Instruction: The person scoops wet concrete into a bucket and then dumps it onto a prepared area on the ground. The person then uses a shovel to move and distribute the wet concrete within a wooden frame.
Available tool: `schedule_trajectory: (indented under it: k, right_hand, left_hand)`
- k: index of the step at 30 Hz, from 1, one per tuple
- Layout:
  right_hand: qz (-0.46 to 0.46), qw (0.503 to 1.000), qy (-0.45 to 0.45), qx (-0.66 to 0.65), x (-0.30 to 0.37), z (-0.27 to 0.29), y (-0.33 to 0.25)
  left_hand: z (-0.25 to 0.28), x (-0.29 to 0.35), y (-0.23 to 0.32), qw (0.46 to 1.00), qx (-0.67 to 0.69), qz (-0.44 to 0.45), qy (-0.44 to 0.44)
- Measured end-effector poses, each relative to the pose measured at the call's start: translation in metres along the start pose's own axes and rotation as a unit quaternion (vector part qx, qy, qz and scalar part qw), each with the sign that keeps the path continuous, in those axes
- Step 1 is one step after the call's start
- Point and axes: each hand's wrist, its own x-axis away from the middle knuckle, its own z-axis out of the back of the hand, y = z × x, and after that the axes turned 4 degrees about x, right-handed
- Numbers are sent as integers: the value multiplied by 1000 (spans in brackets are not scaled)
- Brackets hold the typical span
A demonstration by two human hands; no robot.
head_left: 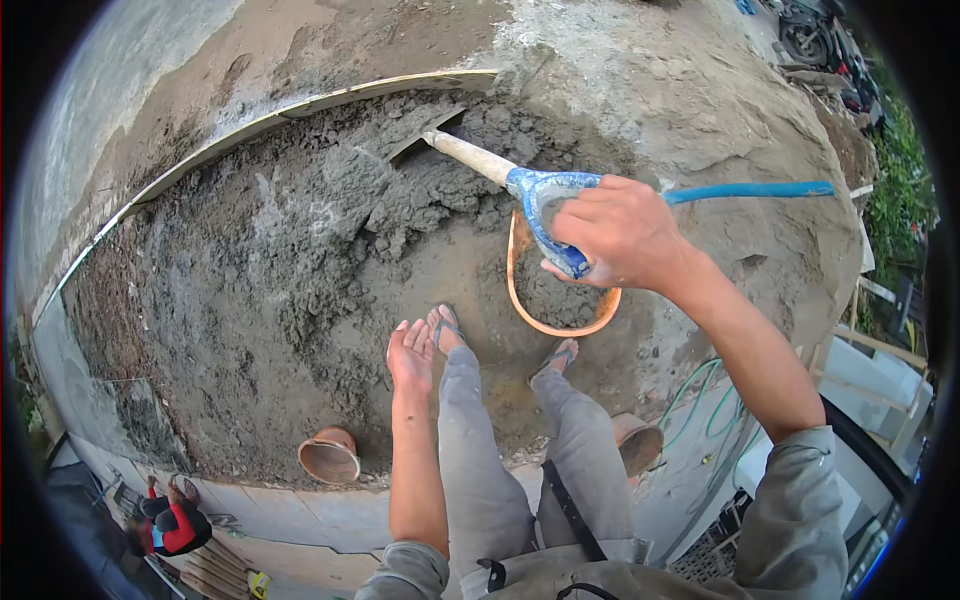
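Soft, even daylight falls on an outdoor building site. Along the upper left runs a smooth grey concrete surface (180, 50), damp brown toward its inner side, with a narrow board (300, 107) on edge bordering the rough work area; the lens bends it into an arc. To the upper right spreads bare, uneven sandy ground (745, 110). Beyond it, at the far right, a parked motorcycle (803, 40) stands near leafy green plants (897, 205), with pale timber rails (880, 345) farther down. Along the lower left, wooden poles (215, 572) lie side by side near a pale ledge (300, 515).
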Motion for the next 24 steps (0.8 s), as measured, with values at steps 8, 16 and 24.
schedule_trajectory:
  k: [8,16,24]
  right_hand:
    - [-271,704,488,-440,133,-172,86]
    - [-585,450,91,-668,123,-612,200]
    - [-510,312,172,-783,60,-747,243]
  left_hand:
    - [16,-35,-99,979,-198,44,18]
    - [32,-258,-238,752,-659,-16,23]
    - [-59,-345,-336,921,-386,3,47]
